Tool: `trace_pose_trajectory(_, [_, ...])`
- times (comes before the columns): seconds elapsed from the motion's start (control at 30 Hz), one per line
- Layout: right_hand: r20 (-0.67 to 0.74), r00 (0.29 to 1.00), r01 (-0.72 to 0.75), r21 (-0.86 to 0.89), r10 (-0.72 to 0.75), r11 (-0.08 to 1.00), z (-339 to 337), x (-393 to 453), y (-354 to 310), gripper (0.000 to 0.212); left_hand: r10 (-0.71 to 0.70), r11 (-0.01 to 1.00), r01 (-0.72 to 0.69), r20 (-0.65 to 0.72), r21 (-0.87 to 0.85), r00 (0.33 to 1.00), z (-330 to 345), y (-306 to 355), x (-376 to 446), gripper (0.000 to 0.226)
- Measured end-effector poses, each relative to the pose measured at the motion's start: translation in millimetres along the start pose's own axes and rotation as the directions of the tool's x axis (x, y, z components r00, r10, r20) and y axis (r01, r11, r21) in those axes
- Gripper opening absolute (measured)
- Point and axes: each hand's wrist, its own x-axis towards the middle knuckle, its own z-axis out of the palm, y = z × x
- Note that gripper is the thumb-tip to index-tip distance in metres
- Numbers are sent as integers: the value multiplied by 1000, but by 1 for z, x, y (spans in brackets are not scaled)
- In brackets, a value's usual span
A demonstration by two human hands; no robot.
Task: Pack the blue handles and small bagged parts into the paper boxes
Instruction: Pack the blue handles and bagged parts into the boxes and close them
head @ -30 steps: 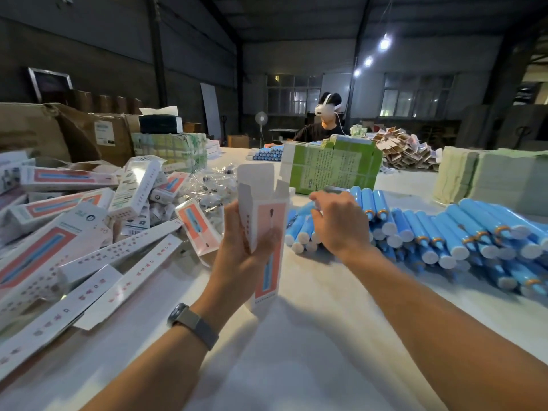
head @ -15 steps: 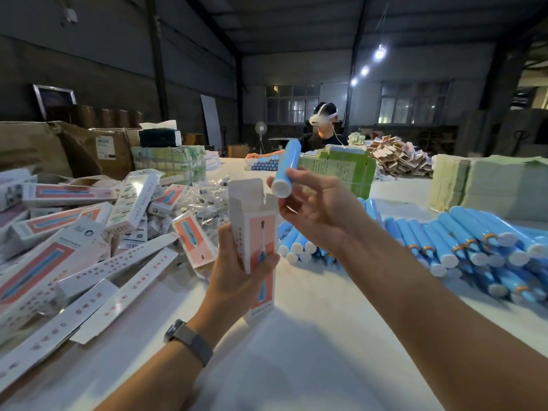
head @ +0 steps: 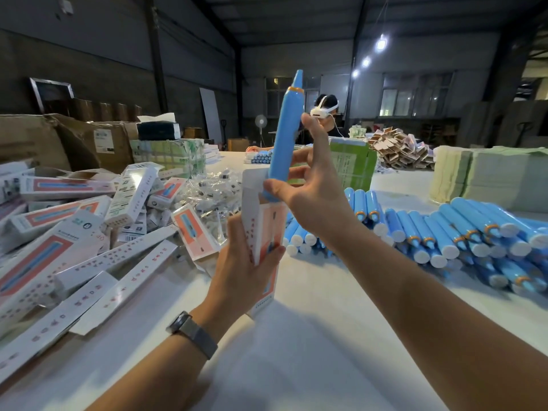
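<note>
one blue handle (head: 285, 134) in right hand (head: 315, 200), one paper box (head: 264, 229) (seemingly open-topped) in left hand (head: 243, 271)

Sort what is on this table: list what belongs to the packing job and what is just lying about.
Job: blue handle in right hand; open paper box in left hand; handle pile; bagged parts; packed boxes.
Lying about: cardboard carton; green package; stacked paper.

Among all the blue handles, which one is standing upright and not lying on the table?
The blue handle that the right hand holds over the open paper box in the left hand. All others lie in piles.
</note>
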Motion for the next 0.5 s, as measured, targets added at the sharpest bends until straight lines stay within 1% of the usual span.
trace_pose_trajectory(0.03, [30, 1000, -1, -41, 3, 999, 2, -1, 0, 87, -6, 1000, 6, -8, 4, 1000, 0, 0, 0, 58])
trace_pose_trajectory(0.1, [84, 994, -60, -87, 67, 994, 4, -1, -1, 78, -14, 1000, 14, -9, 20, 1000, 0, -1, 1, 59])
trace_pose_trajectory(0.2, [149, 972, -174, -58, 181, 983, 1, 3, -2, 66, 1, 1000, -1, -10, 22, 1000, 1, -3, 1, 61])
trace_pose_trajectory(0.3, [128, 967, -225, 36, 219, 974, 1, 4, -3, 40, -4, 1000, 4, -3, 19, 1000, 3, -4, -1, 61])
trace_pose_trajectory(0.33, [110, 971, -218, 49, 212, 975, 2, 4, -3, 33, -5, 1000, 5, 2, 23, 1000, 3, -4, -1, 60])
trace_pose_trajectory(0.4, [94, 981, -170, 12, 168, 985, 3, 2, -1, 23, -8, 1000, 8, -1, 25, 1000, 3, -5, 0, 59])
trace_pose_trajectory(0.43, [109, 982, -158, 1, 157, 987, 4, 1, 0, 24, -9, 1000, 10, -7, 20, 1000, 2, -6, 0, 58])
trace_pose_trajectory(0.5, [169, 969, -187, 42, 178, 981, 5, 0, 4, 42, -14, 1000, 14, -12, 11, 1000, 2, -7, 1, 56])
